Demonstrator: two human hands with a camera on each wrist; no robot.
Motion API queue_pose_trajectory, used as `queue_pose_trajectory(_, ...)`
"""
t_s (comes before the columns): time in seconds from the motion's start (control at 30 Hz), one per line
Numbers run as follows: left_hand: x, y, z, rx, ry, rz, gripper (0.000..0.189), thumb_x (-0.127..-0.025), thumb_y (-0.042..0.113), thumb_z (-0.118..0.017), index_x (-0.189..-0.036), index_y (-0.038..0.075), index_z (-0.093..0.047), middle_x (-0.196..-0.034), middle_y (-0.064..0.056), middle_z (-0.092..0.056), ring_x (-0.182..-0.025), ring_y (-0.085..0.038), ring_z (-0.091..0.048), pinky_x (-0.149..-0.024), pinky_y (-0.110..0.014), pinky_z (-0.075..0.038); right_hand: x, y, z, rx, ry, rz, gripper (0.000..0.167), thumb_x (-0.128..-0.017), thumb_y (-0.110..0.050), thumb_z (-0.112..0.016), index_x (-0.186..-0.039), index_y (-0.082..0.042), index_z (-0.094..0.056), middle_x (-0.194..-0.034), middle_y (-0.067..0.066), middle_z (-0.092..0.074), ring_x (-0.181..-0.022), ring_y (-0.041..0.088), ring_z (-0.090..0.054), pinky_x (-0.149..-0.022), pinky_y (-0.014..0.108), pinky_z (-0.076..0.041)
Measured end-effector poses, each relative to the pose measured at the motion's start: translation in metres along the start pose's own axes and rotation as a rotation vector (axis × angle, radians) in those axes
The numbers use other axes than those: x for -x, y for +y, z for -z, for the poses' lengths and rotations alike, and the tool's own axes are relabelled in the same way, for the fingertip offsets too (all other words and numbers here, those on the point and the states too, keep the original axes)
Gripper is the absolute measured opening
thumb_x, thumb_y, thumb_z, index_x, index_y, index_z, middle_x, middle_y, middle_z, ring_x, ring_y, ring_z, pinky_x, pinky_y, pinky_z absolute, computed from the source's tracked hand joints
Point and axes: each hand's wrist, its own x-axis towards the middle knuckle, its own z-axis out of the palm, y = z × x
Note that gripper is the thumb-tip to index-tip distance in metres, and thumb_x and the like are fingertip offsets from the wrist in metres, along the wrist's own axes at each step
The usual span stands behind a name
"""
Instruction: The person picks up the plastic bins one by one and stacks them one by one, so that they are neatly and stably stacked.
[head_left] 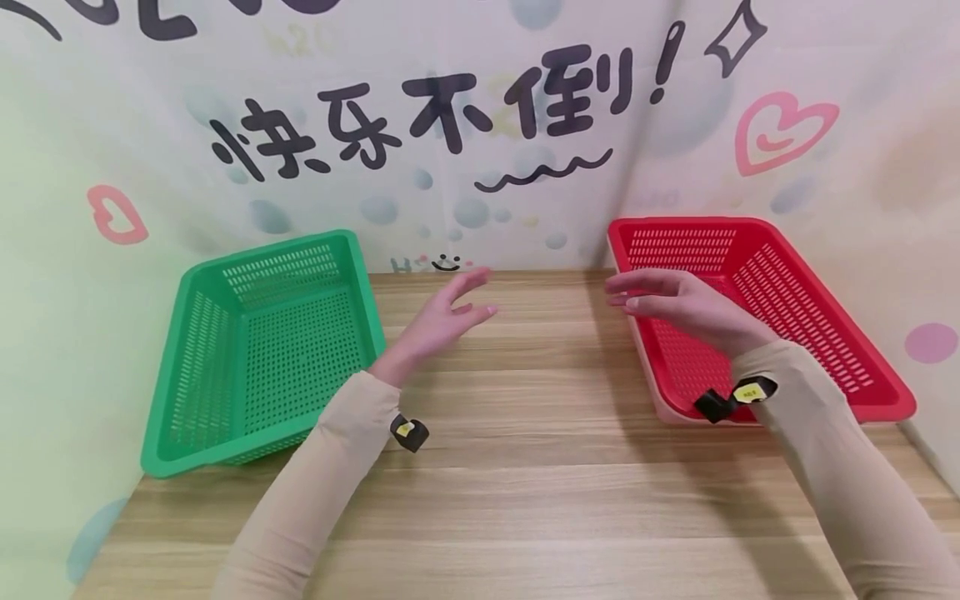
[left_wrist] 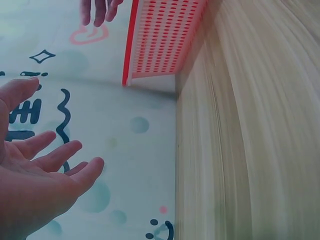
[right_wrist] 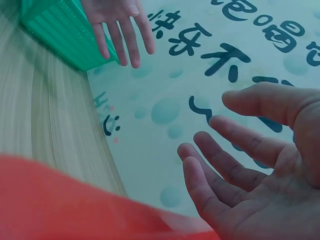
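Observation:
My left hand [head_left: 438, 321] hovers over the wooden table, just right of the green basket [head_left: 258, 442], fingers spread and holding nothing. In the left wrist view the palm of that left hand [left_wrist: 37, 185] faces inward with relaxed fingers. My right hand [head_left: 690, 308] hangs above the left side of the red basket [head_left: 825, 317], also with nothing in it. The right wrist view shows the right hand [right_wrist: 255, 165] with fingers loosely bent and apart. Perforated plastic forms both baskets, and no items show inside either one.
Wood-grain tabletop [head_left: 510, 500] stretches between and in front of the baskets. Behind it hangs a white cloth backdrop [head_left: 465, 208] with dark lettering, hearts and bubbles. Each sleeved wrist wears a small black camera, one on the left [head_left: 409, 432] and one on the right [head_left: 716, 406].

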Motion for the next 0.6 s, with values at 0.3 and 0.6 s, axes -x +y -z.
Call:
queue_pose_trajectory(0.3, 0.011, 0.002, 0.017, 0.005, -0.001, 0.009, 0.06, -0.095, 0.014, -0.063, -0.148, 0.009, -0.036, -0.15, -0.006, -0.037, -0.137, -0.016, -0.032, -0.111, -0.038, -0.029, -0.017, -0.004, -0.02, 0.017, -0.069, 0.037, 0.042, -0.092, -0.019, -0.065, -0.133, -0.01, -0.057, -0.13, 0.009, -0.059, -0.116, 0.022, -0.057, -0.103, 0.047, -0.039)
queue_pose_trajectory(0.6, 0.022, 0.002, 0.032, -0.027, 0.011, 0.045, 0.057, -0.096, 0.013, -0.061, -0.146, 0.006, -0.036, -0.148, -0.013, -0.038, -0.137, -0.022, -0.033, -0.111, -0.04, -0.029, -0.032, -0.01, -0.041, -0.003, -0.13, 0.029, 0.044, -0.092, -0.019, -0.066, -0.134, -0.011, -0.056, -0.129, 0.007, -0.059, -0.116, 0.023, -0.057, -0.101, 0.045, -0.041)
